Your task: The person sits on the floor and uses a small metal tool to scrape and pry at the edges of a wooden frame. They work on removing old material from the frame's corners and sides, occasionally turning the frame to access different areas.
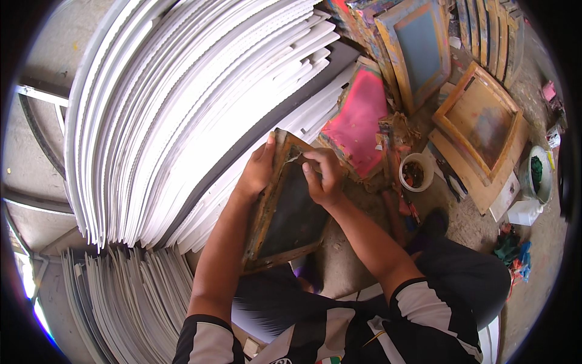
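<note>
A wooden screen-printing frame (262, 225) with dark mesh leans tilted over my lap, its wood stained and worn. My left hand (257, 173) grips the frame's upper left side, thumb along the top corner. Over the upper part of the mesh, my right hand (325, 179) is closed, with thumb and forefinger near each other. A thin pale strip (293, 157), looking like tape or peeling film, runs from the frame's top edge to those fingertips. How firmly they pinch it is hard to see.
Tall stacks of white sheets (182, 103) rise ahead and left. A pink-stained screen (362, 121) lies beyond my right hand. Further right are a white tub (416, 172), dark-handled pliers or scissors (448, 179), a wooden frame (479, 121), a bucket (538, 176) and several leaning frames.
</note>
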The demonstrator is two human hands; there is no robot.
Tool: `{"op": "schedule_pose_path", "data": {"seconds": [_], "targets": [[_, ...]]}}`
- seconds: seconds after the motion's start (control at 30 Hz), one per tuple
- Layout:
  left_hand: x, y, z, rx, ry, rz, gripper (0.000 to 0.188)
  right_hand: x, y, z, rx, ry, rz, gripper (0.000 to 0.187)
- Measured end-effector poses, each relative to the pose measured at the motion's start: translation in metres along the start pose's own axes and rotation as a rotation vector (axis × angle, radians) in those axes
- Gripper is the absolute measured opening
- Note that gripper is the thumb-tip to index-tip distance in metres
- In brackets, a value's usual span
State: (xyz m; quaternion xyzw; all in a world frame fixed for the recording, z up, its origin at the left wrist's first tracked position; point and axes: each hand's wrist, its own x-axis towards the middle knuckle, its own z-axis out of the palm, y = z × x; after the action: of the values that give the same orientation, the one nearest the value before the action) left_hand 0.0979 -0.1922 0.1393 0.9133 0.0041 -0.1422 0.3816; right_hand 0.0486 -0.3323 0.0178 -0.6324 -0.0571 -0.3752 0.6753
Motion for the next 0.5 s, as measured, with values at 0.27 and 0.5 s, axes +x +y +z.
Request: {"op": "schedule_pose_path", "data": {"seconds": [0.27,0.5], "targets": [[0.007,-0.012,0.001,-0.091,-0.006,-0.021,0.072,0.010,-0.058,0.037,-0.163,-0.215,0.699,0.055],[0.005,-0.002,0.003,0.033,0.040,0.012,0.071,-0.002,-0.057,0.056,-0.342,-0.070,0.642,0.039]]}}
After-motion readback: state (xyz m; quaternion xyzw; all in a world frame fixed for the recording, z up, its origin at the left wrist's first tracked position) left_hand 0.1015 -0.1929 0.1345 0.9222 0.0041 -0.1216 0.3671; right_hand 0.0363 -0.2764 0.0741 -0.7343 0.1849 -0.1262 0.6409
